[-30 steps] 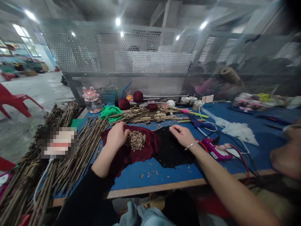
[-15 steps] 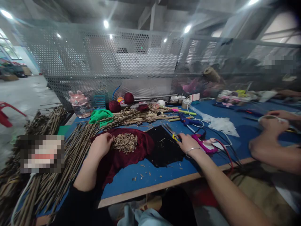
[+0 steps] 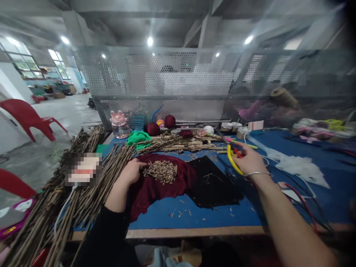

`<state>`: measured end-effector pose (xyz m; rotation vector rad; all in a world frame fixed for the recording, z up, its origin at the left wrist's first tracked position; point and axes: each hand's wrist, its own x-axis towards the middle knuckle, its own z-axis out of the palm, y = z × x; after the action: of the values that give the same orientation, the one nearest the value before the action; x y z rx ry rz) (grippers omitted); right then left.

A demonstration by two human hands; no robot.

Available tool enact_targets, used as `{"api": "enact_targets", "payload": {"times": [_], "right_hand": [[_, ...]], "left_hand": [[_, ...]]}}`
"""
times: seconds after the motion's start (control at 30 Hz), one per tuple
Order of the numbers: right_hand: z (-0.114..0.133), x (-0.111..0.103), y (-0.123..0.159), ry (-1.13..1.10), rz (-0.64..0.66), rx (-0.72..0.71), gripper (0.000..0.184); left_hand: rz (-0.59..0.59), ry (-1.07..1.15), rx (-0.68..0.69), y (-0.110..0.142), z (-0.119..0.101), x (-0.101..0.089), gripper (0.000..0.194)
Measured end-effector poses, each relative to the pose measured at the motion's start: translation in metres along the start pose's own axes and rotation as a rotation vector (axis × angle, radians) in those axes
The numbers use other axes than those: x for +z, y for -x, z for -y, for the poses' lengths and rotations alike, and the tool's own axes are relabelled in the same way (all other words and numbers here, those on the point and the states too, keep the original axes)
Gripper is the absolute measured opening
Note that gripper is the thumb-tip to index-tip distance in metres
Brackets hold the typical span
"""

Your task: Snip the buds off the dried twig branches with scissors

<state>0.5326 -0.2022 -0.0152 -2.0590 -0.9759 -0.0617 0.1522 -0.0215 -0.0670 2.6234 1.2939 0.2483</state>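
Clamped on the yellow-handled scissors (image 3: 230, 158), your right hand (image 3: 250, 160) has now lifted them above the blue table (image 3: 205, 221), cutting tool at the ready, while your left hand (image 3: 131, 172) (whether it pinches anything, cannot tell) points at the chip pile (image 3: 162, 171) on maroon cloth (image 3: 182, 176)

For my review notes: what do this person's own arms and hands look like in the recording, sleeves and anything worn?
The left hand has a long black sleeve. The right hand has a bare forearm and a thin, silvery bracelet; neither wears a glove.
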Motion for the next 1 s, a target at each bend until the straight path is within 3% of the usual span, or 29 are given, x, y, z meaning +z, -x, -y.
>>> {"api": "enact_targets", "payload": {"times": [0.1,0.17,0.27,0.37,0.53,0.67,0.8,0.9,1.0], "right_hand": [[0.026,0.027,-0.001,-0.531,0.248,0.014,0.058],[0.039,0.052,0.007,-0.693,0.328,-0.017,0.054],[0.043,0.088,0.023,-0.706,0.23,-0.091,0.049],[0.034,0.106,0.038,-0.579,0.271,-0.21,0.043],[0.026,0.1,0.051,-0.325,0.34,-0.307,0.04],[0.032,0.09,0.049,-0.357,0.361,-0.341,0.046],[0.047,0.082,0.041,-0.392,0.401,-0.427,0.051],[0.066,0.082,0.036,-0.313,0.479,-0.496,0.055],[0.079,0.087,0.04,-0.248,0.507,-0.554,0.06]], "left_hand": [[0.013,-0.016,-0.03,0.0,0.0,0.0,0.044],[0.02,-0.01,-0.053,0.001,0.002,-0.001,0.036],[0.046,-0.001,-0.071,0.003,0.003,-0.003,0.032],[0.053,0.028,-0.065,0.005,0.004,-0.003,0.034],[0.032,0.062,0.005,0.003,0.001,0.0,0.038],[0.025,0.026,-0.038,0.003,0.0,0.001,0.024],[-0.045,0.083,-0.096,0.007,-0.003,-0.017,0.018],[-0.131,0.168,-0.125,0.006,-0.018,-0.035,0.021],[-0.201,0.367,-0.08,-0.004,-0.042,-0.037,0.027]]}}
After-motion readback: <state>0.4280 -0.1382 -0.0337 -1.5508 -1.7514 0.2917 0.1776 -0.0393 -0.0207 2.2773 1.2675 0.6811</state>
